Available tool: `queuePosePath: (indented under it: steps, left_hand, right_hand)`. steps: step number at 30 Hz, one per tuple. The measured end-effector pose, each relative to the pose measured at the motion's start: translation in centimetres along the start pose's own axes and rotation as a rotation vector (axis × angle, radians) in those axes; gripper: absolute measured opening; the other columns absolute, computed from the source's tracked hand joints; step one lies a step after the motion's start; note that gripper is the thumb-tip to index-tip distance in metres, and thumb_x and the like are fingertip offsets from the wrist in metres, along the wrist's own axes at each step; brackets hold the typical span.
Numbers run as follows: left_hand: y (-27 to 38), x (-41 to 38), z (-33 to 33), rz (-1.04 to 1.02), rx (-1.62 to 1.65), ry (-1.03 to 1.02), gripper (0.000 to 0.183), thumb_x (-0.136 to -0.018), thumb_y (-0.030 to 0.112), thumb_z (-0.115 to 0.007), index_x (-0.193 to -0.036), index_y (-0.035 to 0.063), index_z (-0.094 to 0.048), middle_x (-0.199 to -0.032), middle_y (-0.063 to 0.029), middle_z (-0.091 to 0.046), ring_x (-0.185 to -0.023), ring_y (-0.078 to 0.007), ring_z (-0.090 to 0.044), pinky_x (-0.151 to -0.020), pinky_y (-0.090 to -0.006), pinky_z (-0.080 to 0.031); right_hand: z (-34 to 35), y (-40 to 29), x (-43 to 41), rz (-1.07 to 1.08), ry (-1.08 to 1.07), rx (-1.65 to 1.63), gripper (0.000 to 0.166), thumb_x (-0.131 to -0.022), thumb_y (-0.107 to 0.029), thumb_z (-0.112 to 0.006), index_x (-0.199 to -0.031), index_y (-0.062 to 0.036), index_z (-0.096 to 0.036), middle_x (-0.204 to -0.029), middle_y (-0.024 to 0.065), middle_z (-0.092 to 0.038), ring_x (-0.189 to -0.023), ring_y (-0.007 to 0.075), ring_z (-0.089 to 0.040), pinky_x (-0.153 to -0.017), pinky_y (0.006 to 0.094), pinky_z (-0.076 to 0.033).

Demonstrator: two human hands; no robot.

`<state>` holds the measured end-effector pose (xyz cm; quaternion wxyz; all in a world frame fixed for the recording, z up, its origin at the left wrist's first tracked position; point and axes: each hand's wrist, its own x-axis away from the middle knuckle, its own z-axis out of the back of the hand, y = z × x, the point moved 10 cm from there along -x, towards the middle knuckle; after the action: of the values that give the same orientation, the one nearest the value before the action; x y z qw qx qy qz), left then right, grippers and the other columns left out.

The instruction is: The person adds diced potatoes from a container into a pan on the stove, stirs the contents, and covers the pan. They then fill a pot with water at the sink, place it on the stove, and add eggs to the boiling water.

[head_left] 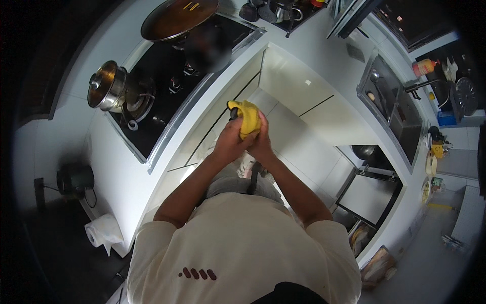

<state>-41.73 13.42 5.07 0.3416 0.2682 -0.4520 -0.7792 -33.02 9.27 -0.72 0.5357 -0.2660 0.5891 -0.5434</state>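
Note:
Near the middle of the head view, a yellow cloth (249, 117) is bunched between my two hands, over the floor in front of my body. My left hand (231, 138) and my right hand (262, 140) meet around its lower part. Which hand carries more of the cloth cannot be told. A small dark object (234, 113) shows at the cloth's left side, by the fingertips; what it is stays unclear. Both forearms reach forward from the sleeves of a beige T-shirt.
At left, a lidded steel pot (109, 86) and a large lidded pan (178, 19) stand on a black gas hob (167, 110). A double sink (395, 110) lies at right. Below it, a cabinet door (368, 197) hangs open. A paper towel roll (102, 232) is at lower left.

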Motion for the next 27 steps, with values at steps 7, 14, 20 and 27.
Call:
queuePosePath:
  steps: [7,14,20,27]
  left_hand:
    - [1.6,-5.1,-2.8,-0.046,-0.095,-0.248,0.045,-0.083,0.023,-0.072,-0.114,0.0002,-0.05,-0.104,-0.0184,-0.056,-0.095,-0.0349,-0.056,-0.083,-0.0409,-0.045]
    - [-1.5,-10.0,-3.6,-0.057,-0.108,-0.211,0.054,-0.082,0.025,-0.071,-0.122,-0.0011,-0.047,-0.109,-0.0225,-0.057,-0.103,-0.0383,-0.053,-0.09,-0.0464,-0.042]
    - [-0.2,-15.5,-5.0,-0.207,-0.142,-0.168,0.053,-0.081,0.025,-0.071,-0.12,-0.0016,-0.049,-0.107,-0.0219,-0.058,-0.103,-0.038,-0.053,-0.09,-0.0469,-0.042]
    - [7.1,-22.6,-9.7,-0.492,-0.436,0.139,0.056,-0.076,0.03,-0.073,-0.118,0.0008,-0.05,-0.115,-0.0184,-0.053,-0.107,-0.0365,-0.049,-0.09,-0.0484,-0.039]
  right_hand:
    - [6.0,1.3,-2.0,-0.092,0.22,0.16,0.082,-0.069,0.0,-0.079,-0.136,-0.0117,-0.033,-0.134,0.0171,-0.04,-0.121,0.0342,-0.047,-0.1,0.0408,-0.043]
    - [9.4,-0.5,-6.5,-0.07,0.193,0.428,0.07,-0.065,0.014,-0.068,-0.127,-0.0107,-0.048,-0.129,0.0145,-0.048,-0.121,0.0342,-0.047,-0.102,0.0398,-0.042]
    - [13.1,-0.2,-10.8,-0.136,0.222,0.577,0.066,-0.064,0.014,-0.068,-0.123,-0.0133,-0.055,-0.128,0.0143,-0.049,-0.12,0.0354,-0.047,-0.102,0.0417,-0.042]
    - [22.8,-1.5,-17.2,0.069,0.238,0.834,0.063,-0.064,0.011,-0.064,-0.12,-0.0158,-0.06,-0.13,0.0091,-0.048,-0.117,0.034,-0.044,-0.102,0.0448,-0.035]
